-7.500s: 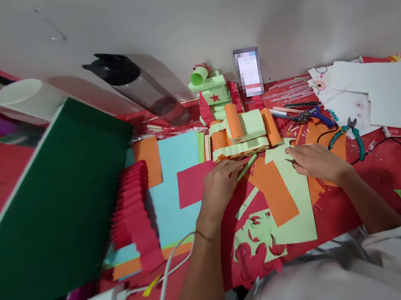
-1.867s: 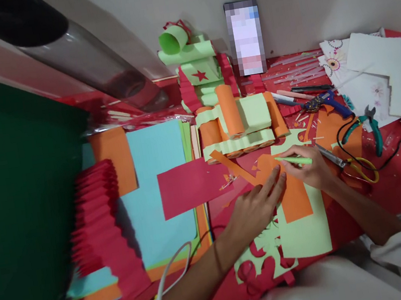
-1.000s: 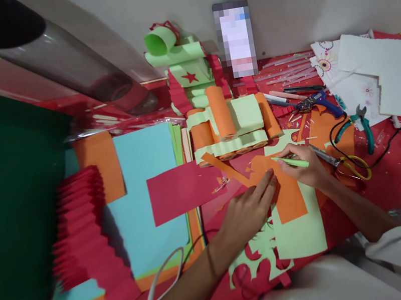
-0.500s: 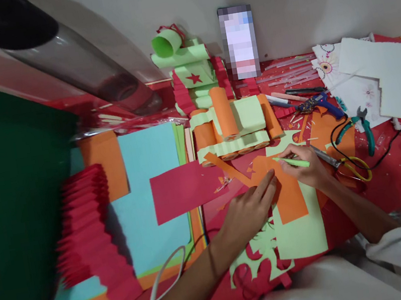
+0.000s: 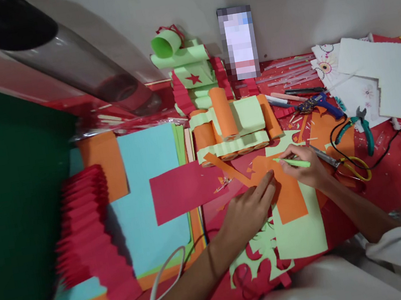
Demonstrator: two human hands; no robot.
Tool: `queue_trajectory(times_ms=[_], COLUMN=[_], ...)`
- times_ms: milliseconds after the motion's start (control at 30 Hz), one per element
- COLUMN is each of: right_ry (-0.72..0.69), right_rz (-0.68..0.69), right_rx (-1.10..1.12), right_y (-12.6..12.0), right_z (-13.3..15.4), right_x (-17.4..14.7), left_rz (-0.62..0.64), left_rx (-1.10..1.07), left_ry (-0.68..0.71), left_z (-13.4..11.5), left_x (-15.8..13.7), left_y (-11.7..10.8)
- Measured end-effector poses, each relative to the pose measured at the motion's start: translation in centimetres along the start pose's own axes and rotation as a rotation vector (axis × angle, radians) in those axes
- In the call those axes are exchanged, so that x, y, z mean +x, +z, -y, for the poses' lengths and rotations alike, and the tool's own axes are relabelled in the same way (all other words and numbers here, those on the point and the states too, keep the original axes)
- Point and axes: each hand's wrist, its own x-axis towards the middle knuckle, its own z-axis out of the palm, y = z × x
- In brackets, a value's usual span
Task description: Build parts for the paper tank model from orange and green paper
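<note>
My right hand (image 5: pixel 300 167) is closed around a light green pen (image 5: pixel 297 162), its tip near the upper part of an orange paper piece (image 5: pixel 291 201). Flat on that same piece, my left hand (image 5: pixel 250 208) presses with its fingers stretched out. Beneath the orange paper lies a pale green sheet (image 5: pixel 306 239). A narrow orange strip (image 5: pixel 226 168) sticks out to the upper left of my left fingers. Below my left hand is a pale green scrap with cut-out holes (image 5: pixel 258 262). Just behind my hands stands an orange and green paper model (image 5: pixel 248 116).
Scissors (image 5: pixel 355 168), green-handled pliers (image 5: pixel 367 131) and a blue glue gun (image 5: pixel 317 102) with its black cord lie right of my hands. Coloured sheets (image 5: pixel 149 163) and folded red paper (image 5: pixel 87 228) fill the left. A phone (image 5: pixel 240 42) leans on the wall beside a green paper figure (image 5: pixel 194 75).
</note>
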Motion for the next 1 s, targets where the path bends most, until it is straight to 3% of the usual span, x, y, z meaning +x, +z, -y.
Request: queue_trajectory(times_ms=[433,1000], right_ry=[-0.035,-0.018], right_rz=[-0.001,0.125], right_rx=[-0.018,0.032], right_y=[0.02,0.03], right_z=[-0.18,-0.21], right_x=[0.01,-0.28], left_rz=[-0.008,-0.06], left_rx=[0.005,0.025], left_ry=[-0.012,0.007], left_z=[-0.04,-0.03], left_x=[-0.09,0.09], left_y=[0.04,-0.09])
